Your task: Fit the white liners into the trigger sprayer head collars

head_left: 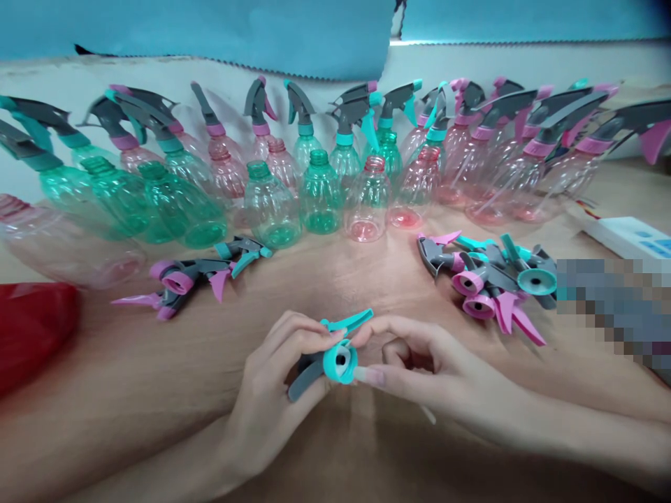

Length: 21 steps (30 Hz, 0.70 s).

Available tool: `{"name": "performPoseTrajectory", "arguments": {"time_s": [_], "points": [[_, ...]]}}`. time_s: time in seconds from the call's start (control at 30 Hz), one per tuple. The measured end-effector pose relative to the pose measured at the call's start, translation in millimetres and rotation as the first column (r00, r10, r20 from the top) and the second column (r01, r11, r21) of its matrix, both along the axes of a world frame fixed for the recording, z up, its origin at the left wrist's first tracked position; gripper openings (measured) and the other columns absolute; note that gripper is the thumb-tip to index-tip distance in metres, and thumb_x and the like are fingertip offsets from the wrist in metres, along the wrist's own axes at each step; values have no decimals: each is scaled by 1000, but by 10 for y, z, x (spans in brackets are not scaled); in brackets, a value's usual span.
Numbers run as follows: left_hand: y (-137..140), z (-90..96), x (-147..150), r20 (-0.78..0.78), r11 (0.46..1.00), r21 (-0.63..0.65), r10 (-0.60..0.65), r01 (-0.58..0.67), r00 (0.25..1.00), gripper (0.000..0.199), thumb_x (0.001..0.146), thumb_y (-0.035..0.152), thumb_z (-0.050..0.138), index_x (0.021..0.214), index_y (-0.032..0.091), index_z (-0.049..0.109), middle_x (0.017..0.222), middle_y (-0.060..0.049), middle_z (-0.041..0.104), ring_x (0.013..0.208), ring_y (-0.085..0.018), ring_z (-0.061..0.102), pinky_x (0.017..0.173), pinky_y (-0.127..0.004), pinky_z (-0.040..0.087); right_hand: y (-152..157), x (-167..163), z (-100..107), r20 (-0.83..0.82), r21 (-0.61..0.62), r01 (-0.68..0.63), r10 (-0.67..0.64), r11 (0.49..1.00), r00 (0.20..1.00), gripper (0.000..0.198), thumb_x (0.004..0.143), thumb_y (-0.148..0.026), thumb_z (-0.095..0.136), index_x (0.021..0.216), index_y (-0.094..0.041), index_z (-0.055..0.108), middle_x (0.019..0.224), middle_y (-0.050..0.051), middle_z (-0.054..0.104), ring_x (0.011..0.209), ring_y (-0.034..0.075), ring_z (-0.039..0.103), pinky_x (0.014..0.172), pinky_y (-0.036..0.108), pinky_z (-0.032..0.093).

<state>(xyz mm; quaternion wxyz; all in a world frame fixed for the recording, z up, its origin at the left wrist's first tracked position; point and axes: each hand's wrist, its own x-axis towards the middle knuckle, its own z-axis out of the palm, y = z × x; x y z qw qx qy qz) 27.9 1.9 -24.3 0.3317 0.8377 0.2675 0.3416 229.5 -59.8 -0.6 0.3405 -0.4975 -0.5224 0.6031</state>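
Between both hands is a grey and turquoise trigger spray head (340, 362), its round collar opening turned toward me. My left hand (275, 370) is closed around its grey body, with fingers over the top and the thumb below. My right hand (419, 356) pinches the turquoise collar between thumb and index finger; its other fingers are curled. The turquoise trigger sticks up behind the fingertips. A thin whitish tube end (430, 414) shows below my right hand; whether that hand holds it is hidden.
Loose spray heads lie in a left pile (191, 276) and a right pile (487, 279). Behind stand pink and green bottles, some open like this green bottle (321, 195), others with spray heads fitted. A red object (34, 335) lies left, a white box (632, 234) right.
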Motion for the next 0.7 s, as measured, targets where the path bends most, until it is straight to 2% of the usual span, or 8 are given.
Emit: {"name": "performPoseTrajectory", "arguments": {"time_s": [0.17,0.3,0.5,0.6,0.7], "points": [[0,5,0,-3,1000,25,1,-1,1000,29,83,7,56,104,27,59,93,-2,57,84,-17,59,65,-29,50,-49,-32,-45,-3,70,8,-7,998,1000,21,88,-38,58,106,-28,57,56,-9,38,46,7,38,44,19,31],[4,3,-4,-3,997,74,1,-1,1000,28,82,7,56,103,25,59,91,-2,57,84,-17,58,65,-28,50,-101,-60,-60,4,68,9,-9,998,1000,28,90,-40,55,115,-30,53,54,-10,37,44,6,39,45,19,33],[13,17,4,-43,988,155,7,0,999,23,84,8,54,102,23,59,92,-4,58,85,-18,57,68,-30,49,-194,-124,-13,139,98,-29,15,995,990,35,89,-31,53,123,-27,47,52,-10,42,45,8,43,46,20,34],[23,38,17,-54,976,218,-3,15,999,21,85,10,52,100,23,58,89,-4,59,83,-19,57,68,-32,49,-215,-149,22,160,58,-50,40,997,986,38,87,-27,55,123,-26,43,54,-10,42,46,8,42,44,20,32],[25,54,28,-52,967,252,-15,28,999,20,84,10,53,98,23,57,86,-4,60,81,-19,58,67,-33,50,-184,-153,50,104,-15,-19,21,1000,994,33,86,-28,58,116,-25,44,56,-11,39,48,8,39,46,20,32]]}}
